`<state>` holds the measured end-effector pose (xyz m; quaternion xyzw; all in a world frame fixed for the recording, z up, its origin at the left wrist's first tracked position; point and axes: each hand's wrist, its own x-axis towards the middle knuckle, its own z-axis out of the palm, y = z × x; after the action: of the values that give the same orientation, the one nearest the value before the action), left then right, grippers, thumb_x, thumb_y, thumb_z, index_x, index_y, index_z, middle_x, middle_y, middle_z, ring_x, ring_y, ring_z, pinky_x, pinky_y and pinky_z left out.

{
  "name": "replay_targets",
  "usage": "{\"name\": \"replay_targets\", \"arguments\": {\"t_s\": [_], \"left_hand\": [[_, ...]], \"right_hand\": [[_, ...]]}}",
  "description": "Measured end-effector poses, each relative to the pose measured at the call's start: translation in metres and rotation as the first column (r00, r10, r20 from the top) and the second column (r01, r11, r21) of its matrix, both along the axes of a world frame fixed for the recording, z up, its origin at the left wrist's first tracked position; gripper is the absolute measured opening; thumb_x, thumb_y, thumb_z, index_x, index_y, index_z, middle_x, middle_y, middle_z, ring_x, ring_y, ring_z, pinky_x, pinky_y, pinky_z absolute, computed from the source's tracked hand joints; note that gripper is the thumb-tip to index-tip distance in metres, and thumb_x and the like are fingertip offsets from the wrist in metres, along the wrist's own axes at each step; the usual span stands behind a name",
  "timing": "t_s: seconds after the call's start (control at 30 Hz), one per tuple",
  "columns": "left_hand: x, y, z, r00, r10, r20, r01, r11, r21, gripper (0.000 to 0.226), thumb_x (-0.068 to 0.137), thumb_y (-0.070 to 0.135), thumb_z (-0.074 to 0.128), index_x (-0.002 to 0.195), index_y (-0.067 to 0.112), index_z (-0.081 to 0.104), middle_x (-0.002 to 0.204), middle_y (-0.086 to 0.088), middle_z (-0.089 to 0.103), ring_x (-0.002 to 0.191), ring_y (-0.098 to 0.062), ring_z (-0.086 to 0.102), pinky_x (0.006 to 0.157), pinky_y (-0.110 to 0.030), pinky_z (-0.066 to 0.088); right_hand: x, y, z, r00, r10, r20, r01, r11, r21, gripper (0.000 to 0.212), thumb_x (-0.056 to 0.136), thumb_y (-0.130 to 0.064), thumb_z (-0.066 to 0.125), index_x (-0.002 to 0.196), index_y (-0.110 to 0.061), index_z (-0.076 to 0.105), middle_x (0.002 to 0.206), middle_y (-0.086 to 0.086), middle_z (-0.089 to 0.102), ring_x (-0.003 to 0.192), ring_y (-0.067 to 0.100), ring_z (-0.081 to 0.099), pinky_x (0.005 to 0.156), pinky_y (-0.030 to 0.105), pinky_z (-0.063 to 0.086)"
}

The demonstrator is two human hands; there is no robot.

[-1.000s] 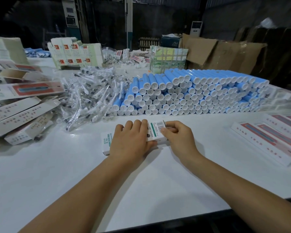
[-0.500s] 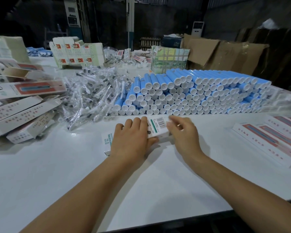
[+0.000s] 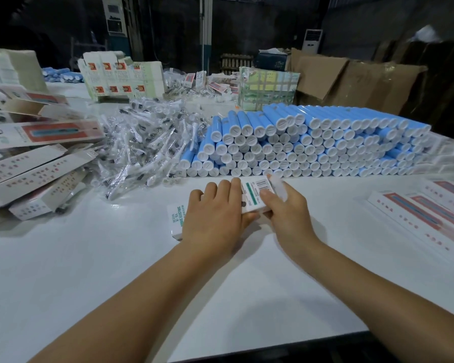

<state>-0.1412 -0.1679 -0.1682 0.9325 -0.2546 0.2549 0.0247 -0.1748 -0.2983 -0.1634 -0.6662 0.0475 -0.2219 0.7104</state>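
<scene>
The white carton (image 3: 256, 191) lies flat on the white table (image 3: 116, 258), its long axis running from near-left to far-right, with the barcoded end and its raised flap (image 3: 278, 188) pointing toward the stacked blue tubes (image 3: 312, 142). The left hand (image 3: 215, 218) lies palm-down across its middle with its fingers fairly straight, pressing it down. The right hand (image 3: 286, 210) grasps the barcoded end, thumb on top.

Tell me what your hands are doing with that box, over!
Left hand presses white box down. Right hand pinches its end, flap looks open. Blue tubes stacked close behind.
</scene>
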Motion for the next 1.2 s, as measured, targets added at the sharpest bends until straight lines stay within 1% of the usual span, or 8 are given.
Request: {"name": "replay_targets", "arguments": {"t_s": [0.1,0.2,0.33,0.43,0.5,0.6,0.9,1.2], "left_hand": [[-0.005,-0.001,-0.001,1.0,-0.002,0.014,0.002,1.0,0.019,0.079,0.088,0.063,0.013,0.142,0.009,0.033,0.123,-0.005,0.051,0.104,-0.027,0.047,0.085,-0.039,0.033],[-0.008,-0.001,0.001,0.999,0.015,0.03,-0.016,0.999,0.03,0.077,0.09,0.061,0.013,0.138,0.007,0.04,0.117,-0.006,0.055,0.098,-0.027,0.051,0.08,-0.04,0.036],[-0.011,-0.002,0.003,0.999,0.006,0.044,-0.008,0.999,0.033,0.075,0.091,0.06,0.017,0.133,0.005,0.048,0.11,-0.007,0.058,0.092,-0.028,0.054,0.077,-0.04,0.039],[-0.012,-0.001,0.003,0.999,0.006,0.053,-0.007,1.0,0.022,0.073,0.09,0.06,0.025,0.129,0.005,0.052,0.106,-0.008,0.061,0.089,-0.028,0.056,0.075,-0.04,0.041],[-0.011,-0.001,0.005,1.0,0.003,0.02,-0.003,1.0,0.008,0.075,0.088,0.06,0.024,0.134,0.006,0.046,0.113,-0.008,0.058,0.095,-0.029,0.053,0.079,-0.041,0.039],[-0.007,0.002,0.005,1.0,0.0,-0.003,0.0,1.0,-0.002,0.079,0.086,0.062,0.021,0.139,0.007,0.039,0.119,-0.008,0.055,0.101,-0.029,0.051,0.083,-0.041,0.037],[-0.008,0.007,0.005,0.998,-0.049,0.047,0.051,0.998,-0.035,0.075,0.086,0.06,0.031,0.131,0.004,0.051,0.11,-0.01,0.061,0.091,-0.03,0.056,0.076,-0.042,0.042],[-0.01,0.006,0.0,0.981,-0.08,0.176,0.078,0.997,0.018,0.069,0.083,0.057,0.045,0.119,0.0,0.06,0.093,-0.01,0.062,0.077,-0.03,0.058,0.066,-0.04,0.046]], "right_hand": [[-0.006,0.005,-0.002,0.993,-0.116,0.029,0.118,0.915,-0.385,0.033,0.096,-0.004,0.045,0.103,-0.033,0.059,0.092,-0.013,0.067,0.083,0.0,0.064,0.07,0.015,0.049],[-0.006,0.008,-0.005,0.981,-0.195,0.025,0.179,0.837,-0.516,0.037,0.099,-0.009,0.041,0.136,-0.013,0.046,0.121,0.002,0.061,0.108,0.012,0.059,0.092,0.028,0.047],[-0.009,0.009,-0.007,0.983,-0.182,0.019,0.163,0.824,-0.543,0.044,0.101,-0.012,0.038,0.144,-0.008,0.034,0.135,0.011,0.054,0.121,0.022,0.053,0.102,0.041,0.043],[-0.011,0.008,-0.003,0.99,-0.136,-0.025,0.113,0.901,-0.419,0.04,0.101,-0.015,0.041,0.141,-0.011,0.042,0.125,0.005,0.062,0.111,0.014,0.059,0.096,0.033,0.048],[-0.01,0.003,0.003,0.998,-0.007,-0.063,0.005,1.0,-0.029,0.029,0.1,-0.019,0.043,0.123,-0.009,0.059,0.103,0.003,0.071,0.094,0.012,0.066,0.083,0.028,0.054],[-0.006,-0.007,0.008,0.99,0.138,-0.039,-0.114,0.921,0.373,0.03,0.099,-0.021,0.044,0.105,-0.001,0.066,0.099,0.013,0.072,0.094,0.023,0.069,0.082,0.035,0.057],[-0.005,-0.01,0.005,0.992,0.124,-0.014,-0.113,0.936,0.335,0.036,0.1,-0.006,0.037,0.134,-0.003,0.048,0.096,0.009,0.074,0.093,0.022,0.07,0.08,0.037,0.058],[-0.002,-0.005,-0.002,0.994,0.019,-0.109,0.013,0.956,0.292,0.032,0.095,-0.007,0.045,0.122,-0.012,0.063,0.1,0.011,0.073,0.094,0.026,0.069,0.078,0.041,0.057]]}}
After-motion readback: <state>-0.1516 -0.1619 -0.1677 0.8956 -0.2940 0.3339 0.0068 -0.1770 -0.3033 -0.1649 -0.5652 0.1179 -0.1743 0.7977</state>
